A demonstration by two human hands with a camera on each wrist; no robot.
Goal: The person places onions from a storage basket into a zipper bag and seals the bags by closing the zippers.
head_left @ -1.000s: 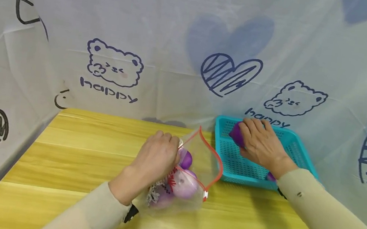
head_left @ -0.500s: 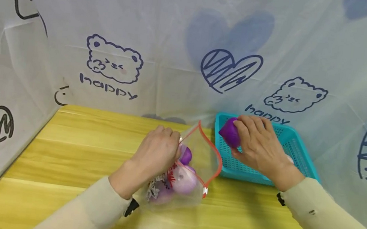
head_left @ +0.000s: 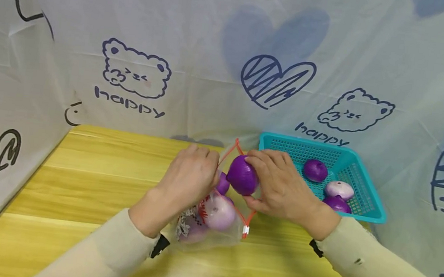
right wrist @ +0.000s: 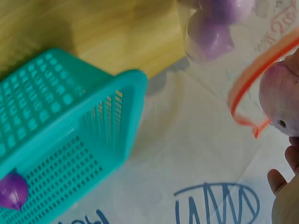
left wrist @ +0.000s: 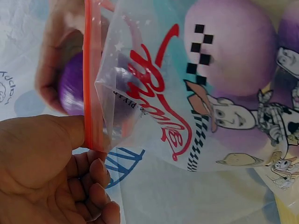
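Note:
A clear zip bag [head_left: 231,239] with a red zip edge stands on the table, holding several purple onions [head_left: 219,213]. My left hand [head_left: 189,176] pinches the bag's edge, its thumb on the red zip strip [left wrist: 92,74] in the left wrist view. Over the bag's mouth, my right hand [head_left: 286,189] grips a deep purple onion [head_left: 243,175] with its pointed end toward the bag. Printed cartoon figures and red lettering partly cover the bag's contents. In the right wrist view the held onion [right wrist: 278,98] is beside the red zip rim, its paler end showing.
A turquoise plastic basket [head_left: 372,192] stands at the back right of the wooden table [head_left: 98,179]. It holds a purple onion [head_left: 315,170], a pale onion [head_left: 339,190] and another purple onion [head_left: 337,203]. A printed cloth [head_left: 200,40] hangs behind the table.
My right hand has lifted the purple onion out of the basket and carried it left to the bag's mouth. Onions in the basket are now uncovered. The left hand stays on the bag.

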